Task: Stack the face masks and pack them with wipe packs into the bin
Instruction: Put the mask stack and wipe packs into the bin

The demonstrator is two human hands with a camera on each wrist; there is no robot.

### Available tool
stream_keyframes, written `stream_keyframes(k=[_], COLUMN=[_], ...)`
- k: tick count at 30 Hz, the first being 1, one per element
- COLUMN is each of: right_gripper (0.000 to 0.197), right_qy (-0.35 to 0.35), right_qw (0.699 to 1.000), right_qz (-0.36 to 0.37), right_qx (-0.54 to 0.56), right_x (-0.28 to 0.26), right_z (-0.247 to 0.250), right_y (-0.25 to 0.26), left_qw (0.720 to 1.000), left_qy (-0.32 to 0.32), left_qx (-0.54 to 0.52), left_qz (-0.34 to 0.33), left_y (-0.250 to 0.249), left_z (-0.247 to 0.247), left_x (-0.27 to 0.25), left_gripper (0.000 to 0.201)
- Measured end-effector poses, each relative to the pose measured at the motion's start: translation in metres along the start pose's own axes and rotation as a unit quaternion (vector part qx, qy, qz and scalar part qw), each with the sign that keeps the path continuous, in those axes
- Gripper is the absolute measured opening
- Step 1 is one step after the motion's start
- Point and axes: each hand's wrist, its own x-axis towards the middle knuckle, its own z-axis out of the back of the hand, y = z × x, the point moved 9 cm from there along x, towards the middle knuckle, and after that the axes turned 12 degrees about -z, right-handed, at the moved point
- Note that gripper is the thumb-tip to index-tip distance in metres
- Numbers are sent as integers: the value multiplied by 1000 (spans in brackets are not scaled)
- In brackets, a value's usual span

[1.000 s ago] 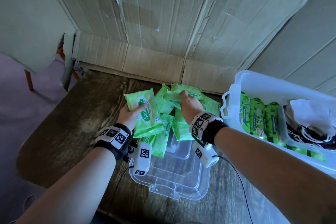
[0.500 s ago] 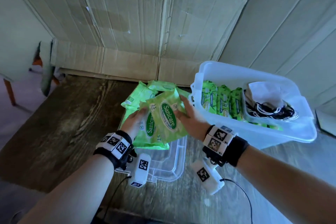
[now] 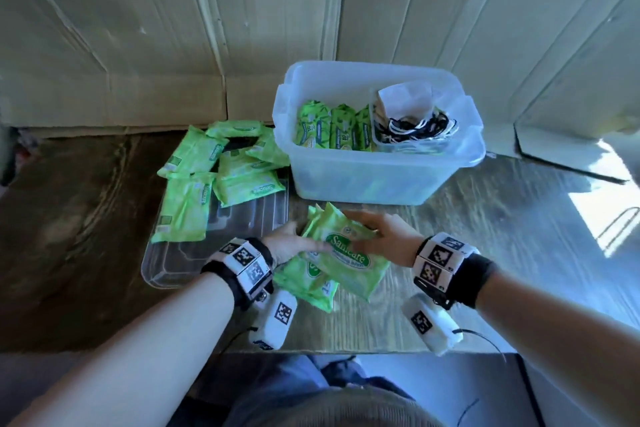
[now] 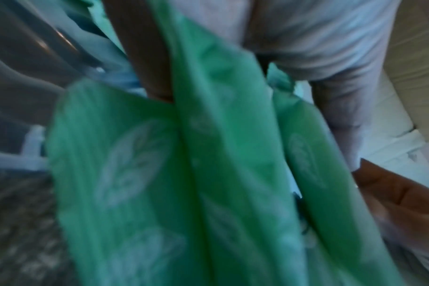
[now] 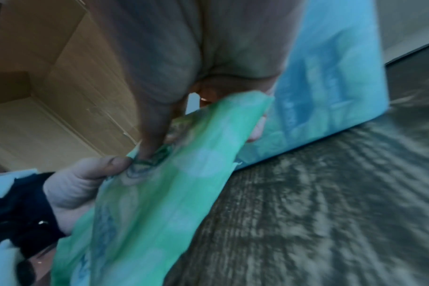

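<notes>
A bundle of green wipe packs [image 3: 346,262] lies between both hands, low over the table just in front of the translucent bin [image 3: 363,180]. My left hand [image 3: 304,243] grips the bundle's left side, and its thumb lies on top. My right hand [image 3: 367,229] grips the far right edge, thumb pressed on the top pack [image 5: 174,193]. Inside the bin stand more green wipe packs [image 3: 332,130]. Beside them a smaller clear tub holds face masks [image 3: 412,118] with black and white ear loops. The left wrist view is filled by the blurred packs [image 4: 208,174].
Several loose wipe packs [image 3: 221,177] lie on and behind the clear bin lid [image 3: 173,263] at the left. The wooden table [image 3: 502,236] ends close to my body. Cardboard sheets [image 3: 242,45] line the wall behind, and one flap [image 3: 571,135] leans at the right.
Both hands have lifted a bundle of packs off the pile on the lid. They carried it right and toward me, down to in front of the bin.
</notes>
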Motion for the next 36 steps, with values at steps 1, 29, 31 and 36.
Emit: stream_keyframes(k=[1, 29, 31, 36], right_gripper=[77, 55, 58, 62], right_qy=[1, -79, -62, -93], right_qw=[999, 906, 908, 902], right_qz=[-19, 97, 63, 98], right_qx=[-37, -404, -411, -410], right_x=[-4, -5, 0, 0], right_z=[2, -13, -12, -6], right_y=[-12, -45, -55, -44], left_qw=[1000, 964, 966, 967], left_qy=[6, 28, 29, -44], left_qx=[3, 176, 164, 142], left_qz=[-4, -196, -197, -207], left_y=[-2, -64, -61, -57], left_z=[-9, -51, -49, -31], left_x=[4, 39, 41, 44], left_gripper=[135, 48, 44, 57])
